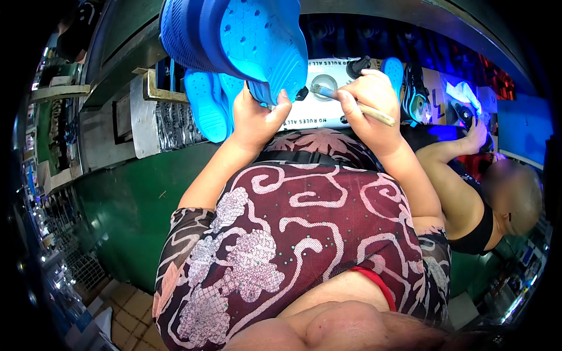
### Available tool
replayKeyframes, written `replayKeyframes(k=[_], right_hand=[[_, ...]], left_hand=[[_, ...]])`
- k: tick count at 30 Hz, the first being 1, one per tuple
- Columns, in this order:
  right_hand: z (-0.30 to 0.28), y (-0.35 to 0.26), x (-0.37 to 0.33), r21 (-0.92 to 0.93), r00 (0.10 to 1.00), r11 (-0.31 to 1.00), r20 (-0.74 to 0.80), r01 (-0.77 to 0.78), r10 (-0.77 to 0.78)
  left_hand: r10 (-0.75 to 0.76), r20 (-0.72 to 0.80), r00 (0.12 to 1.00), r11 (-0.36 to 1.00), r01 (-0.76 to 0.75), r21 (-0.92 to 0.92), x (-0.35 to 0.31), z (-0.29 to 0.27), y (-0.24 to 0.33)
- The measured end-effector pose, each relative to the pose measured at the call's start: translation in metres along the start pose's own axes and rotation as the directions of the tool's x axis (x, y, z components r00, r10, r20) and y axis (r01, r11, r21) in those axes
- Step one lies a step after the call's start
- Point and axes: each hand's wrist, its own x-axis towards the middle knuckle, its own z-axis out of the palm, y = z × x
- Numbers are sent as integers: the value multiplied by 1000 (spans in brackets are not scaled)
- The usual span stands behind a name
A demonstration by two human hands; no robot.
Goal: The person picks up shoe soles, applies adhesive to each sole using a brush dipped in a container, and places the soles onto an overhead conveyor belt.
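I see my left hand [254, 120] closed on 1 blue shoe [260, 50], just beyond its fingers; my right hand [373, 99] pinches 1 brush [376, 113], left of its fingers 1 dish [322, 79].

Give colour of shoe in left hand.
The shoe is bright blue; best seen in the head view.

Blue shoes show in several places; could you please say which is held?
The top-centre blue shoe, its lower end in the grip of the left hand; no hand holds the others.
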Motion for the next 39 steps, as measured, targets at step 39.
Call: replayKeyframes(k=[39], right_hand=[[-25,21,-28,58,971,993,-209,-103,113]], left_hand=[[-57,43,997,978,64,-197,31,-10,34]])
